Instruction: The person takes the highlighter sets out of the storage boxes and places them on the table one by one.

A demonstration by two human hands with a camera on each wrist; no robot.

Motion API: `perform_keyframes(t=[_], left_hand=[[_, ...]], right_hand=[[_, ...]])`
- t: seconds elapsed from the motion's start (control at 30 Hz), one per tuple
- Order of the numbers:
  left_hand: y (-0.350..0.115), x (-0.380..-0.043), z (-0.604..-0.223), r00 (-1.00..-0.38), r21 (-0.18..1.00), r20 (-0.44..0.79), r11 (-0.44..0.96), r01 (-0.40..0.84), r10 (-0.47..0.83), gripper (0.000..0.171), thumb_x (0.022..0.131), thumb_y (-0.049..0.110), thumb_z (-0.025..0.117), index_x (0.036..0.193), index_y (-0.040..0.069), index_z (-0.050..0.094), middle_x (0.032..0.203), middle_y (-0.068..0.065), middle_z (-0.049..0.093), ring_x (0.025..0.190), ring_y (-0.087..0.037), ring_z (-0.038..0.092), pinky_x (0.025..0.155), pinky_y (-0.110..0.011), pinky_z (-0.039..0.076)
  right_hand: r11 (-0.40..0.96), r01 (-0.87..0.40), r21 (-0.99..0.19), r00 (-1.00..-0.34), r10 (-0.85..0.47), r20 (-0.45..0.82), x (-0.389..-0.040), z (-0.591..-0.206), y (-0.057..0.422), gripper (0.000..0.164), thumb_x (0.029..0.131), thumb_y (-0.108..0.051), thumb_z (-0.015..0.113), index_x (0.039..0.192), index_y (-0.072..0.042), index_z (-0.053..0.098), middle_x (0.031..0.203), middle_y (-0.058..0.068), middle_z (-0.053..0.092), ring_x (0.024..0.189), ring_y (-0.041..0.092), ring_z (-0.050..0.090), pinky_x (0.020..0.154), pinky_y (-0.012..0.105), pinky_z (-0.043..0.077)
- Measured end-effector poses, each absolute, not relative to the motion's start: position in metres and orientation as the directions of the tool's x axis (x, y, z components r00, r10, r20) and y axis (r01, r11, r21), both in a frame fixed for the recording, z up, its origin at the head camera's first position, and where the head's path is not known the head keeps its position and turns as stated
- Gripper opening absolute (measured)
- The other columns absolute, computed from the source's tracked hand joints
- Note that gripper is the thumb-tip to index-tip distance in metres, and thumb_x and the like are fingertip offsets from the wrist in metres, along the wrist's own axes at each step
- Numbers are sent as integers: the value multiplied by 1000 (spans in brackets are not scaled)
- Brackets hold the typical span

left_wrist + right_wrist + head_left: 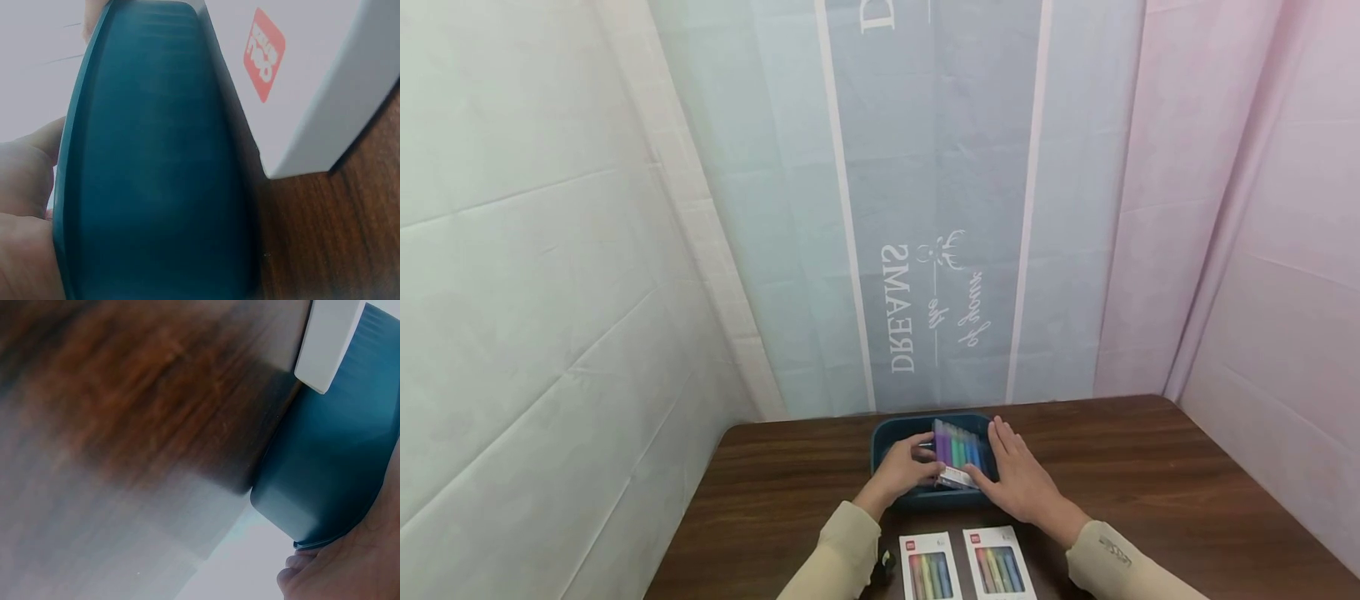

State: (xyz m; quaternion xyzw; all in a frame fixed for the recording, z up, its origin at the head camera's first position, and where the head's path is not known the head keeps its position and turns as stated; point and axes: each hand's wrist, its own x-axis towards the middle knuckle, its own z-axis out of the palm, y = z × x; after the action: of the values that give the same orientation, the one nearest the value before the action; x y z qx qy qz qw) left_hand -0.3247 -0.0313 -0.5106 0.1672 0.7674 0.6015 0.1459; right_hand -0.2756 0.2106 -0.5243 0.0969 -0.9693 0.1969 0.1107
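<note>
A dark teal plastic basket (917, 502) sits near the table's far edge. Inside it leans a clear pack of coloured pens (957, 450), running from purple through green to blue, with a white label low on its front. My left hand (904, 468) reaches over the basket's front rim, its curled fingers and thumb gripping the pack's left edge. At the right rim, my right hand (1021, 479) lies with fingers straight and its thumb against the pack's lower right corner. Both wrist views show mostly the basket's outer wall (156, 150), which hides the fingertips.
Two white boxes with coloured sticks in their windows, a left box (931, 567) and a right box (997, 562), lie side by side in front of the basket. Brown wood-grain tabletop (1150, 475) surrounds them. Fabric curtains (940, 167) hang behind and on both sides.
</note>
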Motion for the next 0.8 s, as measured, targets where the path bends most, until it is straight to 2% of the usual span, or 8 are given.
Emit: perform_keyframes(t=[0.4,0.8], left_hand=[[-36,-323,-503,-903,984,-21,169,58,429,66,98,1,78,157,0,50,126,-21,70,96,-32,78,83,-43,66],[-41,-322,-497,-907,987,-22,151,47,421,67,97,1,78,158,1,49,126,-20,70,96,-29,78,83,-42,66]], right_hand=[[908,-233,-347,-957,-151,248,-275,-524,210,104,104,-70,52,162,13,29,172,32,23,159,49,25,128,63,23],[903,-228,-365,-961,-149,232,-276,-526,211,106,103,-72,51,162,13,28,172,32,21,159,50,22,128,64,22]])
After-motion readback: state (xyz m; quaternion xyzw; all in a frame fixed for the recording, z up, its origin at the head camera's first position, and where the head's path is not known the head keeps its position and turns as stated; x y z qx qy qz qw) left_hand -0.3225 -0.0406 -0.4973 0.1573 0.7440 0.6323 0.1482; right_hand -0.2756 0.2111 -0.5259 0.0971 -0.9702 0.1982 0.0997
